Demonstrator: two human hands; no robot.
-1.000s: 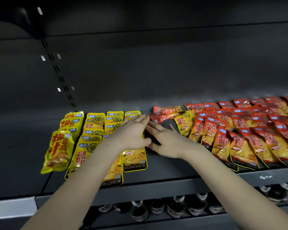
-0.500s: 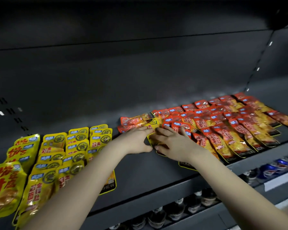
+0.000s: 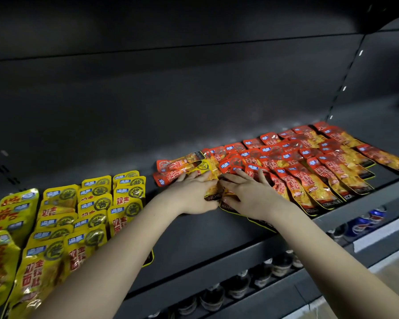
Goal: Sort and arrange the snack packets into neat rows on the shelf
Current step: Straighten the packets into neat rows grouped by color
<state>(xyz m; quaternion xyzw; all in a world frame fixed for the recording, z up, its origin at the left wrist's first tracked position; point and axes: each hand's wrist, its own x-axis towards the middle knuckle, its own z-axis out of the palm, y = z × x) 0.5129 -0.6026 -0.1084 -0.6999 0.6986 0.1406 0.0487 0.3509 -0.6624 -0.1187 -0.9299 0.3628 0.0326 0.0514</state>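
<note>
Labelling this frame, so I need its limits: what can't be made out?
Head view.
Most of the yellow packet: covered by left hand and right hand.
Whether the left hand pinches or presses: thumb hidden.
The large yellow packets: cut by left edge.
The bottles below: dark, labels unreadable.

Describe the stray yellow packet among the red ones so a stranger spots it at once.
Find the dark shelf; red packets overlap on its right half. At their left end, between the left hand and right hand, lies the yellow packet, the only yellow-topped one there.
</note>
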